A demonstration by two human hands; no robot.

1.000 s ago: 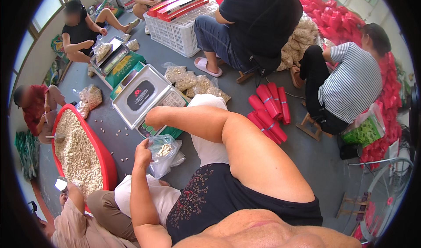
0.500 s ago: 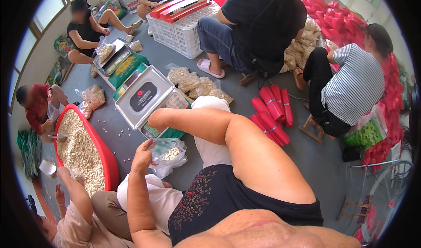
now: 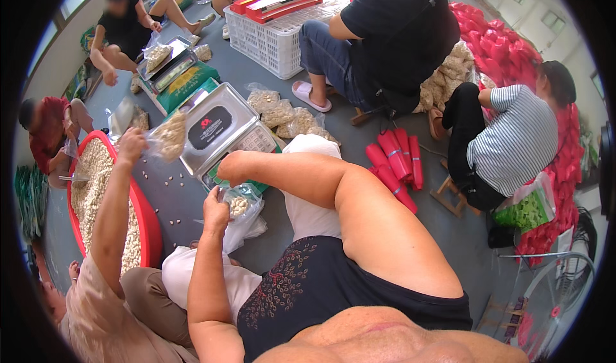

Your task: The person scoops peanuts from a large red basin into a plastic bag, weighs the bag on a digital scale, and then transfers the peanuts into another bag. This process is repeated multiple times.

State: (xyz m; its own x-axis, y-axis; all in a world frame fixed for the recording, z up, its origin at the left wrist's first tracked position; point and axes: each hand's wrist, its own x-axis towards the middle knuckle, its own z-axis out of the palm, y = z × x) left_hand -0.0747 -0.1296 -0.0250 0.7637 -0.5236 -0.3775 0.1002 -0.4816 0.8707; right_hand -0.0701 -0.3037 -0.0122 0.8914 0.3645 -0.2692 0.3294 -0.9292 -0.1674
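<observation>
My left hand (image 3: 216,210) is closed on the edge of a clear plastic bag (image 3: 242,225). Some pale, bean-like pieces (image 3: 239,206) lie in the bag, in front of my knees. Just beyond it, my right hand (image 3: 231,167) is curled at the front of a weighing scale (image 3: 196,135); its fingers point down and what they hold is hidden. The scale has a wide metal pan and a panel of keys. At my left, a co-worker's hand (image 3: 133,143) holds up a filled clear bag (image 3: 170,137) beside the pan.
A red tub (image 3: 154,228) heaped with pale pieces stands at the left. Filled bags (image 3: 279,116) lie beyond the scale, red rolled bundles (image 3: 398,157) on the floor to the right. Farther off are a white crate (image 3: 266,45), seated co-workers and red sacks (image 3: 494,48).
The co-worker's arm at the left has risen from the tub, bringing a filled bag towards the scale pan. My left hand has come closer to my right, and the plastic bag has shifted with it.
</observation>
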